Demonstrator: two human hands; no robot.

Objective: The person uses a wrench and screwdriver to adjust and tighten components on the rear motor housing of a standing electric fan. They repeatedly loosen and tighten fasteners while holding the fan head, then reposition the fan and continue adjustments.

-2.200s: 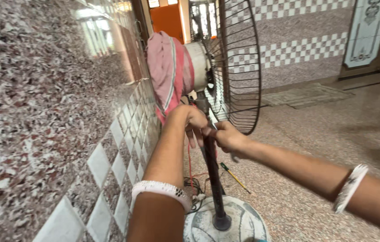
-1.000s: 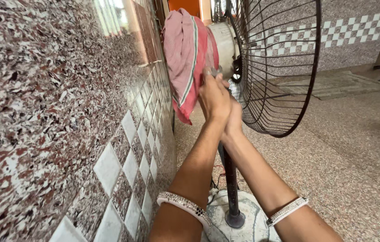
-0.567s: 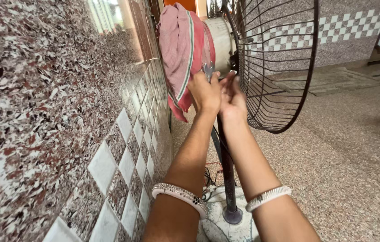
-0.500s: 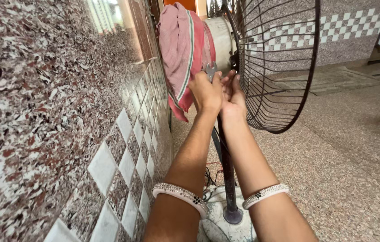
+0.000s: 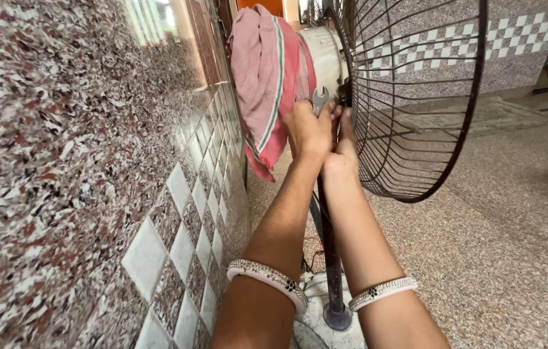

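A pedestal fan stands beside the wall, with a dark wire cage (image 5: 416,97), a white motor housing (image 5: 322,55) and a dark pole (image 5: 332,258). A pink striped cloth (image 5: 264,77) is draped over the motor. My left hand (image 5: 306,132) grips a small metal spanner (image 5: 320,99) whose open jaw points up behind the cage. My right hand (image 5: 345,152) rests against the fan neck beside the left hand, fingers pressed to the back of the cage. Both wrists wear white beaded bangles.
A speckled stone wall with a checkered tile band (image 5: 183,213) runs close along the left. The round fan base (image 5: 316,320) sits on a speckled floor (image 5: 513,245). A doormat (image 5: 480,113) lies further back near a checkered far wall.
Both hands have moved up from the pole to the fan neck behind the cage. The view has drawn closer and the spanner's jaw now shows above my left hand.
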